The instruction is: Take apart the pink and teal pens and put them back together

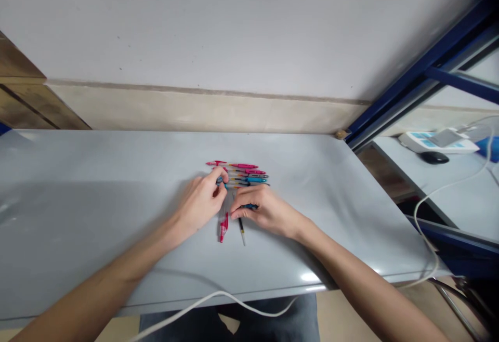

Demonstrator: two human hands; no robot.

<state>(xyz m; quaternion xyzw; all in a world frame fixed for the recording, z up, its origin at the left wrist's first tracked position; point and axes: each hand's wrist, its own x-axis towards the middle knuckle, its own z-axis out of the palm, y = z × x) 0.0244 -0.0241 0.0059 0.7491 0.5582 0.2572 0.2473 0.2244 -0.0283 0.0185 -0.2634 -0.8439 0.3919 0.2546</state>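
Observation:
My left hand [202, 199] is closed, with thumb and forefinger pinched around a small blue pen part [219, 180] at the left end of a row of pens. In my right hand [268, 209], the fingers are curled round a dark blue pen piece [250, 206], mostly hidden by them. Between and just below the hands lies a clear pen barrel with a red clip end [223, 227]. Beside it, a dark ink refill [241, 230] points toward the front edge. Beyond the hands are pink pen parts [245, 166] and a light blue pen piece [255, 180], with thin refills among them.
The grey table [97, 217] runs along a wall [218, 35]. A white cable [220, 294] hangs across the front edge. At right, past a blue metal frame [405, 66], are a black mouse [434, 157] and a white device [438, 142] on another surface.

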